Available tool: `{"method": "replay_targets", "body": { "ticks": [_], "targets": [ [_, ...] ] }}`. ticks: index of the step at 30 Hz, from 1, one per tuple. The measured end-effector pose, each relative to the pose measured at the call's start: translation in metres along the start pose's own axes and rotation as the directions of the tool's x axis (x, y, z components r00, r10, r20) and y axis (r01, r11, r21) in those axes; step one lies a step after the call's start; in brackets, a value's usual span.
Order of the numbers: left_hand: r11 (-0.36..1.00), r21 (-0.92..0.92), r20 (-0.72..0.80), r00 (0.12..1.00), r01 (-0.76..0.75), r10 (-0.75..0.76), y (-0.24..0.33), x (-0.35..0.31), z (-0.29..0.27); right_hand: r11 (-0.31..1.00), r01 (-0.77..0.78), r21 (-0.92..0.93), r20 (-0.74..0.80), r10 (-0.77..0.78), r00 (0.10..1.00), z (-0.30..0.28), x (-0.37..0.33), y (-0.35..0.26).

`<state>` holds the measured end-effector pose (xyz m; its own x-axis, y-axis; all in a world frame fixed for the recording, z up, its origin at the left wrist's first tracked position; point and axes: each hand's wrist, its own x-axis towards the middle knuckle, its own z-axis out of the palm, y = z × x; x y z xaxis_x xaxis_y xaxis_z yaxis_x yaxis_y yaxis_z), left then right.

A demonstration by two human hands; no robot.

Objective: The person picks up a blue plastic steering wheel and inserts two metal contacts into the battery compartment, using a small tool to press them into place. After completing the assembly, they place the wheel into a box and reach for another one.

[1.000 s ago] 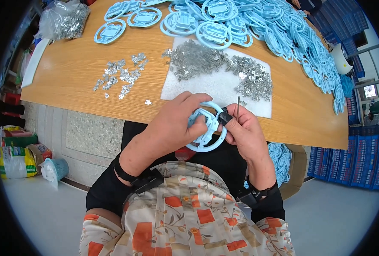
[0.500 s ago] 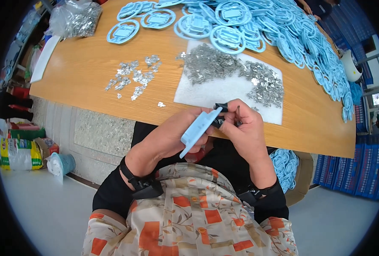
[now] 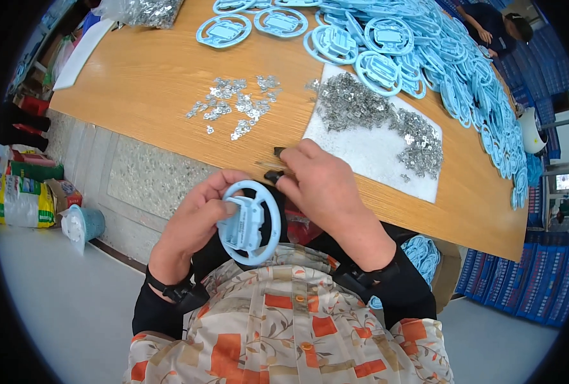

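Pale blue plastic catches my eye first: one ringed piece [image 3: 252,221] is gripped in the person's left hand [image 3: 195,214], thumb pressed against its inner frame. Taking that piece as the dial's centre, the right hand [image 3: 326,182] sits at two o'clock, apart from it, black-wrapped fingertips [image 3: 274,176] facing a thin, blurred sliver; I can't tell whether they grip it. Loose metal bits [image 3: 251,107] lie on the wooden table [image 3: 144,83] at twelve, a white foam sheet [image 3: 361,150] at two, and more blue rings [image 3: 425,54] heap toward one.
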<state>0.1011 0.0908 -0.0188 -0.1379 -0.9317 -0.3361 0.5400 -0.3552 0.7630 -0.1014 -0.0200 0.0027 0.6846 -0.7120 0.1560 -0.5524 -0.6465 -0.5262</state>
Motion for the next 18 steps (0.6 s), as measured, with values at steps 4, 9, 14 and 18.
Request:
{"method": "replay_targets", "body": {
  "ticks": [4, 9, 14, 18],
  "targets": [
    [0.992, 0.008, -0.11, 0.986, -0.122, 0.123, 0.002, -0.007, -0.016, 0.983, 0.169, -0.07, 0.075, -0.164, 0.984, 0.002, -0.009, 0.002],
    [0.987, -0.042, -0.187, 0.972, -0.153, 0.142, 0.009, 0.0, -0.014, 0.942, 0.329, -0.063, 0.039, -0.327, 0.944, 0.001, -0.034, 0.015],
    [0.964, 0.199, -0.134, 0.97, -0.176, 0.205, 0.003, 0.019, 0.021, 0.637, -0.284, 0.717, 0.027, 0.382, 0.924, -0.014, -0.054, 0.034],
    [0.908, 0.377, 0.048, 0.983, -0.183, 0.178, -0.005, 0.04, 0.049, 0.303, -0.293, 0.907, 0.154, 0.409, 0.899, -0.037, -0.053, 0.036]
  ]
}}
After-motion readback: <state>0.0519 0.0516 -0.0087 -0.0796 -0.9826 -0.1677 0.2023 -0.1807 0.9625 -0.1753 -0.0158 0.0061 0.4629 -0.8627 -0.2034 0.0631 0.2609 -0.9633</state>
